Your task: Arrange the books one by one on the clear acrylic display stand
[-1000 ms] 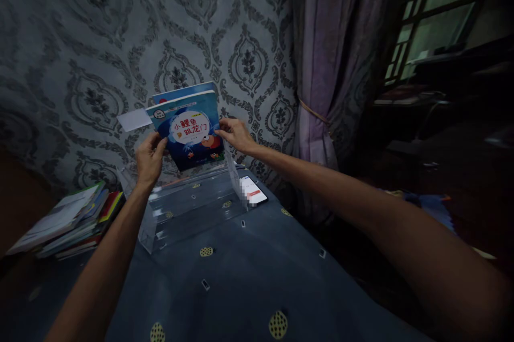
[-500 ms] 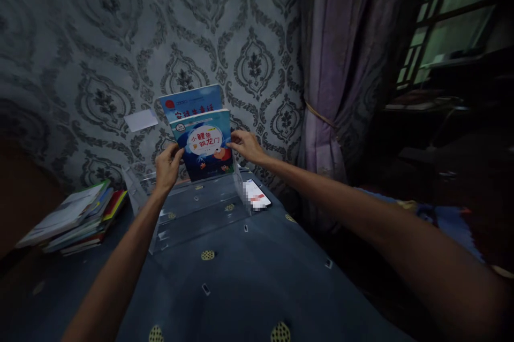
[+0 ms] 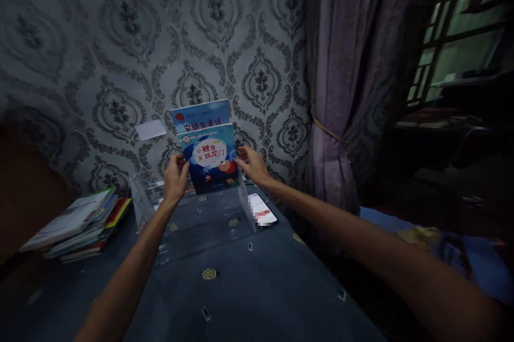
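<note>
Left hand [image 3: 175, 179] and right hand [image 3: 251, 164] with fingers pinching the side edges of a blue picture book with a red fish [image 3: 212, 159], book upright in a clear plastic rack [image 3: 201, 213] on the blue surface [image 3: 249, 288], another blue book [image 3: 199, 115] behind it, phone [image 3: 263, 210] beside the rack, stack of books [image 3: 78, 221] far left.

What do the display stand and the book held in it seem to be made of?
Stand: clear, glossy plastic, probably acrylic; the tablecloth shows through and its edges glint. Book, gripped by the left hand and right hand: paper with a printed, seemingly glossy cover, thin and flat.
</note>
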`<control>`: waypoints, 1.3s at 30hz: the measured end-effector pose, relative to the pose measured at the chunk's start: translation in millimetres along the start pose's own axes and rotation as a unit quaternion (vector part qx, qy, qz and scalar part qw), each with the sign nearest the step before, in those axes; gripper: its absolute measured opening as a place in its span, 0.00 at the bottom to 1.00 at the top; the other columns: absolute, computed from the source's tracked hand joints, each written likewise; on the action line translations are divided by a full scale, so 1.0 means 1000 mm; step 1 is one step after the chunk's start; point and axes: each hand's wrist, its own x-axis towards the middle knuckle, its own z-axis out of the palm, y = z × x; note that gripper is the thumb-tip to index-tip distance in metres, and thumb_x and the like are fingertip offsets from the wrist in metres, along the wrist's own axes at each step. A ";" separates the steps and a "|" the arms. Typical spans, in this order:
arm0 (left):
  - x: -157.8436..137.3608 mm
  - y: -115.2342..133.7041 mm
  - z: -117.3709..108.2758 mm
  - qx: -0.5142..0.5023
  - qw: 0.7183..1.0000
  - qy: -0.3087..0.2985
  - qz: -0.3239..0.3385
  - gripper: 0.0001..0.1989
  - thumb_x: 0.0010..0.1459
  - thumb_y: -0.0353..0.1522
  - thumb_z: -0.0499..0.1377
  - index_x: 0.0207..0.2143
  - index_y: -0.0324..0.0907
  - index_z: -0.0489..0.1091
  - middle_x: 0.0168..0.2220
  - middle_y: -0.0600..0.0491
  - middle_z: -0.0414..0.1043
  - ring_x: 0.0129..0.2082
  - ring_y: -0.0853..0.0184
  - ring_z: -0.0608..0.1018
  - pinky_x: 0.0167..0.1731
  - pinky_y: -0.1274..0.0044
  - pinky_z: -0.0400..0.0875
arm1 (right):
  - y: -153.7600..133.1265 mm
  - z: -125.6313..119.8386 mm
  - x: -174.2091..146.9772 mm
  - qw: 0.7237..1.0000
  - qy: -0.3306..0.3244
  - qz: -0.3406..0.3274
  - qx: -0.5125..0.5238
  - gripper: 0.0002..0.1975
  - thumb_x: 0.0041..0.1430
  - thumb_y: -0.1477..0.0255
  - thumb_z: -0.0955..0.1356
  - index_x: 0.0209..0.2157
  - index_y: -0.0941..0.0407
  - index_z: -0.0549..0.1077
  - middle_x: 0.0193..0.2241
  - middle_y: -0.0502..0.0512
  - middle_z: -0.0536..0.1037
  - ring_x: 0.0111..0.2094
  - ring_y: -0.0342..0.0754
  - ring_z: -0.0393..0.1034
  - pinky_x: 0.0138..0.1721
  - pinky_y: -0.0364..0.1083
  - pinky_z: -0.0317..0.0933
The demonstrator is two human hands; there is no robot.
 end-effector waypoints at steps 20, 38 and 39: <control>-0.019 -0.006 0.005 0.043 0.999 -0.002 0.019 0.11 0.62 0.38 0.57 0.44 0.44 0.66 0.37 0.49 0.75 0.37 0.60 0.78 0.39 0.70 0.71 | -0.006 0.004 -0.005 0.999 0.007 0.010 0.039 0.10 0.59 0.67 0.69 0.42 0.54 0.72 0.40 0.57 0.80 0.39 0.52 0.75 0.43 0.51 0.68; -0.035 -0.001 0.001 0.053 0.997 -0.034 0.038 0.08 0.66 0.38 0.54 0.43 0.44 0.64 0.33 0.52 0.71 0.31 0.62 0.76 0.35 0.73 0.68 | -0.014 -0.006 -0.025 0.999 -0.001 0.015 0.036 0.08 0.61 0.66 0.67 0.38 0.55 0.74 0.39 0.58 0.79 0.40 0.52 0.73 0.38 0.48 0.68; -0.036 0.000 0.001 0.054 0.997 -0.035 0.038 0.08 0.66 0.38 0.54 0.43 0.43 0.64 0.32 0.52 0.70 0.30 0.62 0.76 0.35 0.73 0.68 | -0.014 -0.006 -0.026 0.999 -0.002 0.016 0.035 0.09 0.61 0.65 0.67 0.39 0.55 0.75 0.39 0.58 0.79 0.40 0.52 0.74 0.38 0.49 0.69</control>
